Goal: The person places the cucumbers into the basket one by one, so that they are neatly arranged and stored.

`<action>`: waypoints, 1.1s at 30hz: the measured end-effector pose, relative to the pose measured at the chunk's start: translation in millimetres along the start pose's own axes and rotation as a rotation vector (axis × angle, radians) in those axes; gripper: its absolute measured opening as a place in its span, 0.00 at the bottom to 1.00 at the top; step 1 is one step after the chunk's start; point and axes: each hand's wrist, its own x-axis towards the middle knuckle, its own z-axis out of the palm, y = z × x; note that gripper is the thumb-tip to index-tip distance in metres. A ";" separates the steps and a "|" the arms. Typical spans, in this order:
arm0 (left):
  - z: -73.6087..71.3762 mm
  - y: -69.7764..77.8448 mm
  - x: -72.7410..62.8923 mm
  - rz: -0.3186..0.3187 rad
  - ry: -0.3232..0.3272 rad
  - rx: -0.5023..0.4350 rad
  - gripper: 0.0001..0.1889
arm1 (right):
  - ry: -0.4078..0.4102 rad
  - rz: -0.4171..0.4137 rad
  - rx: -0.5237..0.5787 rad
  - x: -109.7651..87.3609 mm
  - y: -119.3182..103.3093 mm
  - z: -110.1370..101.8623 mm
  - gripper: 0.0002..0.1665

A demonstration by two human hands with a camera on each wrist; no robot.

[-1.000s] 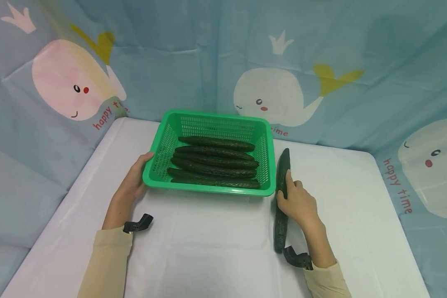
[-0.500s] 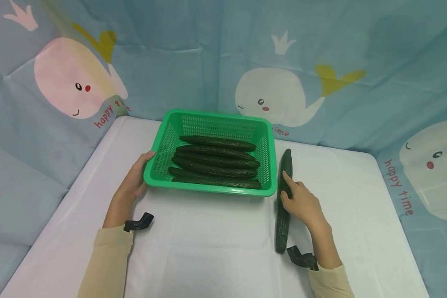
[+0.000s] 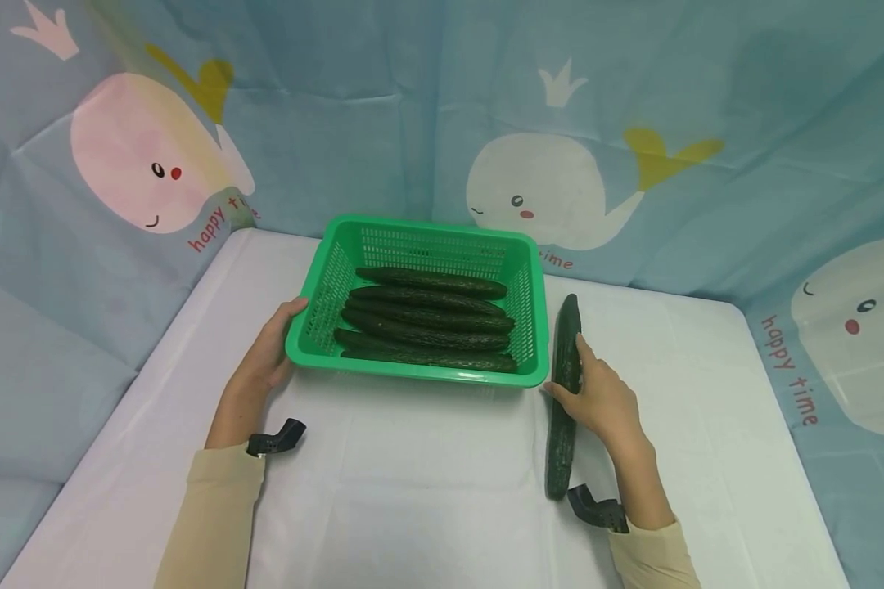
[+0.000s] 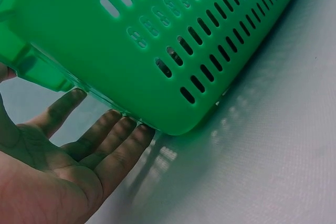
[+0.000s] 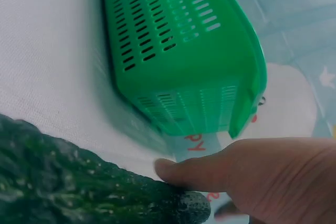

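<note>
A green plastic basket (image 3: 417, 377) with slotted walls holds several dark green cucumbers (image 3: 427, 317) lying side by side. My left hand (image 3: 263, 352) is at its left end, thumb by the rim and fairly straight fingertips against the end wall (image 4: 105, 61) in the left wrist view. Another cucumber (image 3: 561, 446) lies lengthwise on the white cloth, just right of the basket. Over its middle, my right hand (image 3: 604, 401) spans it, the thumb (image 5: 197, 172) stretched across to its left side and the index finger along its right. The right hand's other fingers are mostly hidden.
A white cloth (image 3: 427, 507) covers the table. Behind and at both sides hang blue curtains (image 3: 324, 147) printed with whales. A black wrist mount (image 3: 597, 509) on the right arm sits near the loose cucumber's lower end.
My right hand has shifted from having its index finger on top of the loose cucumber to spanning it, thumb now out to the left. The left hand stays at the basket.
</note>
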 end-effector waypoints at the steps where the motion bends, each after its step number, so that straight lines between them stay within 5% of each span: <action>1: 0.2 -0.1 0.1 -0.002 -0.004 -0.003 0.40 | -0.006 0.015 0.014 -0.1 0.8 0.6 0.57; 8: -1.7 -0.8 -1.0 0.001 -0.013 0.001 0.39 | -0.044 0.060 0.124 3.7 10.6 4.7 0.46; 33: -1.8 -1.0 4.3 0.011 -0.014 -0.058 0.39 | -0.138 0.030 0.390 -2.6 41.6 -19.3 0.43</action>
